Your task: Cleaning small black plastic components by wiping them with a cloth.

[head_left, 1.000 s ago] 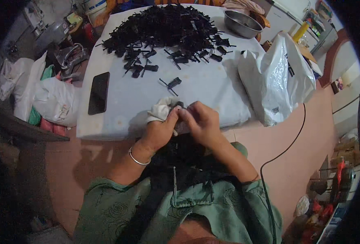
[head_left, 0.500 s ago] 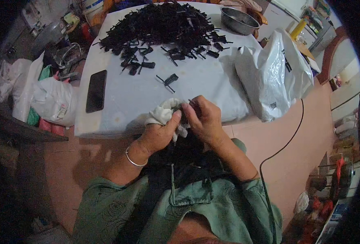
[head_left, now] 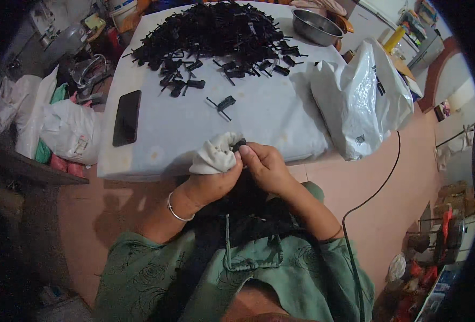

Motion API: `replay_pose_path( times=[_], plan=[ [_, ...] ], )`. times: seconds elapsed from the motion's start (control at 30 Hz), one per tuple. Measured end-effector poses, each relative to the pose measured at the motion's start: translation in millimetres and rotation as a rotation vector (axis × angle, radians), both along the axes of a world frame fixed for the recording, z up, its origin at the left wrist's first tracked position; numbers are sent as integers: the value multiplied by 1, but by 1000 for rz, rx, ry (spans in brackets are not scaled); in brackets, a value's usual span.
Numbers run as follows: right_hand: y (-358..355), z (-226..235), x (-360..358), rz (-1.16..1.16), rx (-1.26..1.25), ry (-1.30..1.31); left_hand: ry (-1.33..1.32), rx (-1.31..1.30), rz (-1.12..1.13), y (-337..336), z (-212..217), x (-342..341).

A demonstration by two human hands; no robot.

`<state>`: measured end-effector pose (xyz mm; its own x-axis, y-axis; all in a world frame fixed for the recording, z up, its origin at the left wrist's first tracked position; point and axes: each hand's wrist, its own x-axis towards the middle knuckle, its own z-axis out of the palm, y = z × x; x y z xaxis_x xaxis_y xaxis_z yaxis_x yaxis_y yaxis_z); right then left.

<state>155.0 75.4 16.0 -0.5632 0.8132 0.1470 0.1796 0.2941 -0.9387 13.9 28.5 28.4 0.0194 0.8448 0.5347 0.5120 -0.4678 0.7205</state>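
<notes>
Just off the near edge of the table, my two hands meet. My left hand (head_left: 213, 185) is closed around a bunched white cloth (head_left: 216, 155). A small black plastic part (head_left: 239, 145) sticks out of the cloth's right side. The thumb and fingers of my right hand (head_left: 270, 169) pinch that part, which my fingers and the cloth mostly hide. A little beyond my hands, a single black plastic part with thin arms (head_left: 225, 104) lies apart on the tablecloth. Farther back, a large heap of similar black parts (head_left: 210, 40) covers the table's far half.
A black phone (head_left: 127, 118) lies at the table's left edge. On the right stand a white plastic bag (head_left: 350, 102) and, behind it, a metal bowl (head_left: 317, 28). Stuffed white bags (head_left: 71, 131) sit left of the table. A black cable (head_left: 377, 188) runs down at my right.
My right hand has dropped slightly and its fingers have closed in on the black part. The cloth has turned and now bulges more above my left hand.
</notes>
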Motion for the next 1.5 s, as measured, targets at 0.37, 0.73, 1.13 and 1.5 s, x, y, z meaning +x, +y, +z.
replay_pose_path(
  times=[0.37,0.73,1.13,1.5],
  plan=[
    [5,9,15,-40,-45,67,-331,-223,-74,6,5,-7],
    [8,14,19,78,61,59,-407,-621,-160,-1,16,-9],
    [-1,15,9,-60,299,84,-441,-530,-569,-4,8,-17],
    [-5,21,18,19,87,-71,-317,-429,-184,0,-3,-15]
  ],
)
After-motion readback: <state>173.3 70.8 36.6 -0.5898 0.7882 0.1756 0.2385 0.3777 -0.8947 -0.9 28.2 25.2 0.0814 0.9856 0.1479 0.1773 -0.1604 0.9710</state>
